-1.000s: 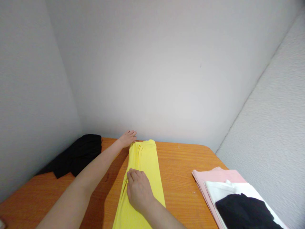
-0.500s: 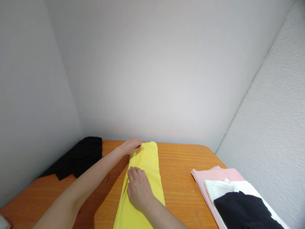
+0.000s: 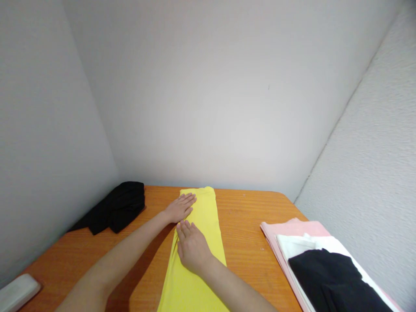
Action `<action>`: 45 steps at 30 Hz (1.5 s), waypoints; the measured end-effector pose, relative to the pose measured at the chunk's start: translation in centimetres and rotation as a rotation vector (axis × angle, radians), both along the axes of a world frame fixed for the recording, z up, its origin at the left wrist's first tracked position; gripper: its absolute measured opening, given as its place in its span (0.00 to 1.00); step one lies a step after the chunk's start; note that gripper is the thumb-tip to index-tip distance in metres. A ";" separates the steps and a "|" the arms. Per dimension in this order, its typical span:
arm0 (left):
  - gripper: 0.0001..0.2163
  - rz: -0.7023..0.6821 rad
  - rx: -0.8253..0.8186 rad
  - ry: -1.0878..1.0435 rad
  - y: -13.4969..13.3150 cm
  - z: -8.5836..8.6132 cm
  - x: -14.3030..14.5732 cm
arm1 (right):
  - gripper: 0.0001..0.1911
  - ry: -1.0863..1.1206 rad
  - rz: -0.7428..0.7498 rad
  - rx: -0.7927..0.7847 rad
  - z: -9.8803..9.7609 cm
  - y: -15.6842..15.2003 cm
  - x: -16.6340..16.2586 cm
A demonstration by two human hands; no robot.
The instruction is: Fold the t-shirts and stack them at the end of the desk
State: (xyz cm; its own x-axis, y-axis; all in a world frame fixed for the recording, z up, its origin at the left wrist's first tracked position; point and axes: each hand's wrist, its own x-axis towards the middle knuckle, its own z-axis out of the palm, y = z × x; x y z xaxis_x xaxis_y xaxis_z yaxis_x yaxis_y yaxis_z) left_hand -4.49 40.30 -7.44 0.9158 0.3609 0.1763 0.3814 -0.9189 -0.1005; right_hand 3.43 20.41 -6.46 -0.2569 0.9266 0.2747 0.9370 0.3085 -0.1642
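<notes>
Your L hand and R hand lie flat w/ fingers out, gripping nothing, on yellow cloth. Sliding either might bunch its L edge.

Left hand, palm down, flattened, fingers slightly spread and aimed forward and right; left arm, bare, extended farther forward; right hand, palm down, fingers forward and left, just beside left wrist; right forearm, bare, angled inward.
</notes>
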 end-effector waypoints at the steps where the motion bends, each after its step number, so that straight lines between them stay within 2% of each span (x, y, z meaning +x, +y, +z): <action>1: 0.23 0.011 0.006 0.021 -0.1 0.2 0.1 | 0.30 0.017 0.002 -0.010 0.2 -0.4 0.1; 8: 0.23 0.059 0.023 0.033 -1.0 0.7 0.7 | 0.33 0.078 0.067 -0.128 2.0 -4.4 0.2; 15: 0.22 0.149 0.047 0.003 -1.8 0.4 1.8 | 0.34 0.068 0.243 -0.238 4.8 -12.5 -2.2; 19: 0.21 0.159 0.076 -0.051 -3.2 1.6 2.5 | 0.39 0.105 0.322 -0.221 5.0 -17.3 -4.3; 22: 0.19 0.169 0.108 -0.140 -4.8 3.1 2.1 | 0.40 0.115 0.383 -0.211 4.8 -20.0 -4.5; 26: 0.19 0.185 0.119 -0.241 -7.2 4.6 -0.6 | 0.39 0.129 0.328 -0.230 4.8 -22.5 -2.0; 29: 0.18 0.116 0.093 -0.241 -9.5 4.9 -3.4 | 0.39 0.110 0.215 -0.268 4.8 -23.6 0.6; 32: 0.18 0.029 0.063 -0.222 -12.3 5.2 -6.0 | 0.40 0.063 0.163 -0.281 4.6 -24.2 2.5; 36: 0.20 -0.089 0.031 -0.197 -16.9 5.8 -9.0 | 0.46 -0.002 0.196 -0.276 4.4 -25.2 3.9; 41: 0.21 -0.310 -0.072 -0.070 -23.1 6.5 -12.5 | 0.54 -0.088 0.263 -0.233 3.5 -26.5 5.0; 45: 0.23 -0.418 -0.154 0.013 -27.3 6.4 -15.5 | 0.52 -0.180 0.227 -0.162 2.1 -27.0 5.2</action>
